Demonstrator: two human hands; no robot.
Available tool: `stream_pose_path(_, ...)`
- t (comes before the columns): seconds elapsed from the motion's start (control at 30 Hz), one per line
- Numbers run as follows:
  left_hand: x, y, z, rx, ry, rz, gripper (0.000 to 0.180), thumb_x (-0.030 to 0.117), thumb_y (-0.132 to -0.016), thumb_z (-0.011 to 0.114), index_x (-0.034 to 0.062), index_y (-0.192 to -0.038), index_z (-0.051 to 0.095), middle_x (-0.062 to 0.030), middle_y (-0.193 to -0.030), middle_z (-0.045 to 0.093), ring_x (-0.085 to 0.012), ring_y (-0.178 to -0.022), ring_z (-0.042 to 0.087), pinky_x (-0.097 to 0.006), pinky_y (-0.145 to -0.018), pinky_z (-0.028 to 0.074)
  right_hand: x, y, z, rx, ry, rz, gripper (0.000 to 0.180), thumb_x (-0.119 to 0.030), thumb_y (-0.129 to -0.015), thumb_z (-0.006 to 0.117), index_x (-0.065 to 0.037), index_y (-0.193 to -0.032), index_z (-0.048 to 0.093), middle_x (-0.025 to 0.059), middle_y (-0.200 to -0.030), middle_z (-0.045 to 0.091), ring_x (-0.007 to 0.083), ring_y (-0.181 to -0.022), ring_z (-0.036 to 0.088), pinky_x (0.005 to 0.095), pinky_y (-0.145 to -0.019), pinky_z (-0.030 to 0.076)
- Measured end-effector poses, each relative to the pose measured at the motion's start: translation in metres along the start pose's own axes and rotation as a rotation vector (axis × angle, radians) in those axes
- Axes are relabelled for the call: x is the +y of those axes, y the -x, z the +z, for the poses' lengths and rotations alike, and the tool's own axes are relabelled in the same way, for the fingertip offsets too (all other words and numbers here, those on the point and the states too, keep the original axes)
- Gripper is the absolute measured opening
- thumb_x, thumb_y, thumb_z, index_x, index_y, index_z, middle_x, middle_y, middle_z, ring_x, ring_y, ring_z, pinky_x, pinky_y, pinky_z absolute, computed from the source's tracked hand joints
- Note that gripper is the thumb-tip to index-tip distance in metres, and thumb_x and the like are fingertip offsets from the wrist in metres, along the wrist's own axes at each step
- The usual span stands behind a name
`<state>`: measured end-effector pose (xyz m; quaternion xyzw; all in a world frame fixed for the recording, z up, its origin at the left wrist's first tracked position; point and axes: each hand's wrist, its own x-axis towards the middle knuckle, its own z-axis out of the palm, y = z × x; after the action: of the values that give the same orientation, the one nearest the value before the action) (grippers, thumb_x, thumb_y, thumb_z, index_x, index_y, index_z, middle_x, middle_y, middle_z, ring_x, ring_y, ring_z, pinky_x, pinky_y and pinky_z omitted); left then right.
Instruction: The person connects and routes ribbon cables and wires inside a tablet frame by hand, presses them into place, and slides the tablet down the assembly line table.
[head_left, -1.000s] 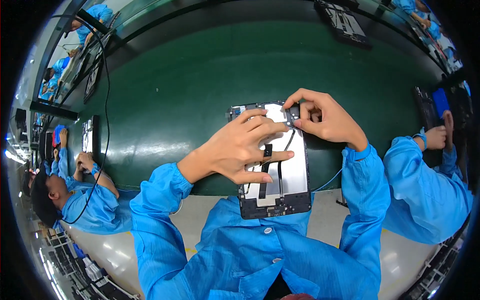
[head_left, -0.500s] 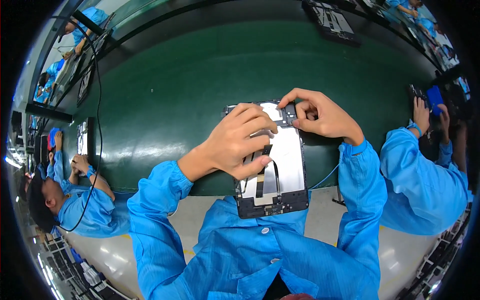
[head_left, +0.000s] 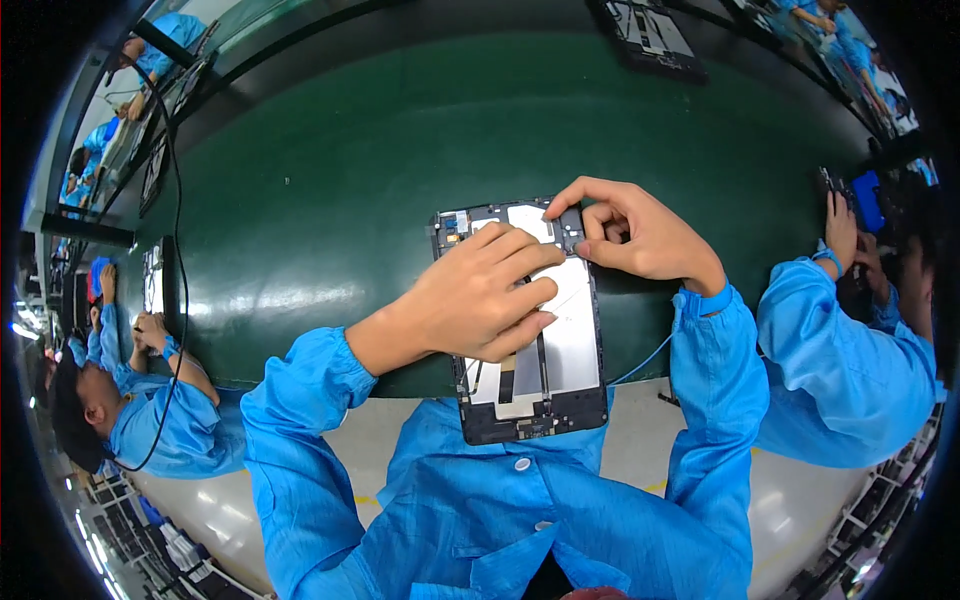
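Observation:
An opened tablet [head_left: 570,345] with a black frame and a silvery inner plate lies tilted at the table's near edge, its lower end overhanging. My left hand [head_left: 480,290] is laid across its upper middle, fingers bent and somewhat apart. Its index fingertip reaches a small part near the right hand's thumb; nothing shows held in it. At the upper right corner my right hand [head_left: 640,235] grips the tablet, index finger on top, thumb by the right edge, other fingers curled. Dark ribbon cables [head_left: 543,370] run down the plate. The left hand hides the tablet's middle left.
Another opened tablet [head_left: 650,40] lies at the far side of the green table [head_left: 330,140]. Co-workers in blue sit at left [head_left: 165,420] and right [head_left: 830,350], each with hands on devices. A black cable [head_left: 178,210] hangs at left; a blue cord [head_left: 640,362] runs from my right wrist.
My left hand's fingers have drawn closer together, the index moving right toward the right thumb. The dark strip near its thumb is now hidden. The whole view has shifted slightly.

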<state>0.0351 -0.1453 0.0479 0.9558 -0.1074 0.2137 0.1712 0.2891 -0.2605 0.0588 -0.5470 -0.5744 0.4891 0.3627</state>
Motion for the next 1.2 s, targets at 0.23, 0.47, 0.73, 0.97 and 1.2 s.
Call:
stream_pose_path(0.23,0.007,-0.005,-0.005,-0.038,0.092,-0.064,0.032,0.029,-0.089,0.079,0.0022,-0.101,0.067,-0.0208,-0.129,0.069,-0.0387,-0.116,0.064,-0.05,-0.1,0.052,0.002,0.0,0.0,-0.001,0.018,-0.005,0.039,0.0,-0.093,0.073,-0.003,-0.131,0.069,-0.007,-0.068,0.05,0.0022,-0.063,0.038,0.0265,-0.06,0.027)
stream_pose_path(0.47,0.023,-0.013,0.004,-0.025,-0.046,-0.017,0.039,0.034,-0.083,0.086,0.005,-0.098,0.065,-0.0234,-0.128,0.067,-0.0419,-0.115,0.065,-0.052,-0.1,0.054,0.008,-0.007,0.005,0.239,0.019,-0.166,0.027,-0.004,-0.098,0.076,-0.002,-0.124,0.072,-0.0039,-0.076,0.057,0.0034,-0.07,0.046,0.0249,-0.065,0.037)
stream_pose_path(0.73,0.041,-0.003,0.015,-0.078,-0.254,-0.068,0.037,0.033,-0.084,0.085,0.0028,-0.094,0.064,-0.0316,-0.138,0.066,-0.0437,-0.109,0.068,-0.052,-0.103,0.056,0.017,-0.017,0.016,0.355,0.001,-0.25,0.017,-0.007,-0.1,0.078,-0.001,-0.115,0.074,-0.0009,-0.087,0.063,0.0066,-0.081,0.052,0.0254,-0.075,0.043)
stream_pose_path(0.97,0.036,-0.005,0.014,-0.086,-0.14,-0.116,0.038,0.03,-0.076,0.086,0.0032,-0.095,0.066,-0.03,-0.141,0.062,-0.0473,-0.122,0.064,-0.055,-0.104,0.055,0.018,-0.021,0.023,0.414,-0.017,-0.285,0.017,-0.011,-0.096,0.083,-0.004,-0.111,0.077,-0.0005,-0.083,0.066,0.0082,-0.077,0.05,0.0274,-0.071,0.04)
stream_pose_path(1.2,0.026,-0.009,0.01,-0.101,-0.088,-0.108,0.039,0.03,-0.076,0.085,0.001,-0.096,0.068,-0.0296,-0.137,0.062,-0.0487,-0.123,0.063,-0.055,-0.104,0.055,0.02,-0.026,0.024,0.4,-0.094,-0.236,0.019,-0.012,-0.095,0.086,-0.004,-0.11,0.078,0.0008,-0.085,0.071,0.0088,-0.078,0.052,0.0286,-0.073,0.041)
